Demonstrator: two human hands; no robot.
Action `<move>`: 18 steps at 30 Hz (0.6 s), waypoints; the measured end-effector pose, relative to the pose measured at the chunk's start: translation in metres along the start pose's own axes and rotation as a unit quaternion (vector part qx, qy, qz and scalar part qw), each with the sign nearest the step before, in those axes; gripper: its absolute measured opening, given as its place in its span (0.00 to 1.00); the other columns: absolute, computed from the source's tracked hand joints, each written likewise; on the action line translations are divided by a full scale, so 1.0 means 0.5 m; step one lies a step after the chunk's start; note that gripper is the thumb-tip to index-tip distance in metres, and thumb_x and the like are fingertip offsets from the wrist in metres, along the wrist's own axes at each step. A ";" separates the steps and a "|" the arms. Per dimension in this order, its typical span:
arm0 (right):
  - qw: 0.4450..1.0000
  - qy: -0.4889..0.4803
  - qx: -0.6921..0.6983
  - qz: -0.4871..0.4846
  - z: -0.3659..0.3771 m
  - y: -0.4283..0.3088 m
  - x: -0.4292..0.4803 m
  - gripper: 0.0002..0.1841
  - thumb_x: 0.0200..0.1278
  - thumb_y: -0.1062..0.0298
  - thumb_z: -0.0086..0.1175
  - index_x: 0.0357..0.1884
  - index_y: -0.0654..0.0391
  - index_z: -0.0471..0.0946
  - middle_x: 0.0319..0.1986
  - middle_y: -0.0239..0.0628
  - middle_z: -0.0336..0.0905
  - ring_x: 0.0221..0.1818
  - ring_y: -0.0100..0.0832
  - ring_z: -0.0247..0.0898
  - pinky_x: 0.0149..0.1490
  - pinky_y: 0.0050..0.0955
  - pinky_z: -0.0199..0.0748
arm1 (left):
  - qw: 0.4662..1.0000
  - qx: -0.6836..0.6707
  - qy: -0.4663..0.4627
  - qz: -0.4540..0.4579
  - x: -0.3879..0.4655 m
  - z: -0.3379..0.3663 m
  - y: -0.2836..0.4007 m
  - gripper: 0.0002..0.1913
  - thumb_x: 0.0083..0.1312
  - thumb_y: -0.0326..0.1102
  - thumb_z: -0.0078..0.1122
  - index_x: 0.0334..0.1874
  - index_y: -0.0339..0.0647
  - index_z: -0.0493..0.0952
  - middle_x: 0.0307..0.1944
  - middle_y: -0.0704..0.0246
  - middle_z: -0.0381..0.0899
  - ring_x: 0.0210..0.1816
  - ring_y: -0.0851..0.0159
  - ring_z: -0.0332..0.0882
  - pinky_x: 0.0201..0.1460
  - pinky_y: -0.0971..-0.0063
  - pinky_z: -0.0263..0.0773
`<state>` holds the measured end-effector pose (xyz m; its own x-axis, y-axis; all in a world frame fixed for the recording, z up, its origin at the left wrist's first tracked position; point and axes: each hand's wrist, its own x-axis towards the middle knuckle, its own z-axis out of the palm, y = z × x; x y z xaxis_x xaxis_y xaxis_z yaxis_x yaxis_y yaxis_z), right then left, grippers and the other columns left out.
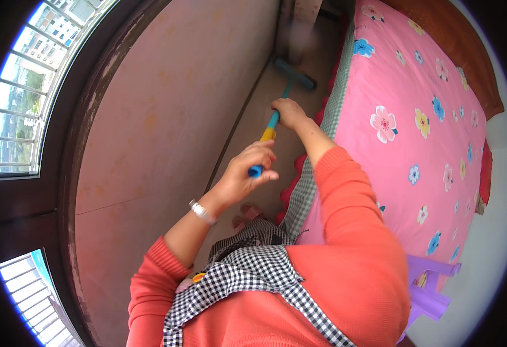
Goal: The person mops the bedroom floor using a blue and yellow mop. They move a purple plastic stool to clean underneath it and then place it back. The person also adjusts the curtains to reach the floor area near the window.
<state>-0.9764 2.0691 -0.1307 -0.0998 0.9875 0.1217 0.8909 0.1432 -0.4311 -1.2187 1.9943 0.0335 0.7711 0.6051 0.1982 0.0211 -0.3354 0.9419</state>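
My right hand (290, 112) grips the teal lower part of a long-handled floor-cleaning tool (273, 120). Its T-shaped head (294, 74) lies on the floor between the wall and the bed; whether it is a brush, mop or squeegee cannot be told. Around the upper end of the same handle curl the fingers of my left hand (249, 167), loosely, with the thumb held apart. The blue hollow end of the handle (256, 171) shows in that hand, and a yellow section (268, 133) lies between both hands.
A bed with a pink flowered cover (405, 169) borders the narrow floor strip (253, 108) on the right. A stained wall (158, 108) rises on the left below barred windows (19, 99). Pink slippers (250, 211) are by my feet. A purple plastic stool (429, 286) stands lower right.
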 end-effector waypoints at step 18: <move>0.882 -0.110 0.398 -0.228 -0.079 -0.395 -0.220 0.19 0.60 0.57 0.65 0.19 0.55 0.71 0.18 0.41 0.71 0.24 0.45 0.72 0.30 0.40 0.68 | 0.966 -0.051 -0.020 0.253 -0.115 -0.066 0.348 0.18 0.53 0.37 0.79 0.22 0.44 0.72 0.17 0.74 0.70 0.17 0.68 0.72 0.22 0.78 0.66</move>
<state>-1.1238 1.9294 -0.0238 -0.5284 0.7918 0.3063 0.1510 0.4426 -0.8839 -1.2801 1.9250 0.1950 0.6909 0.3528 0.6311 -0.4262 -0.5064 0.7496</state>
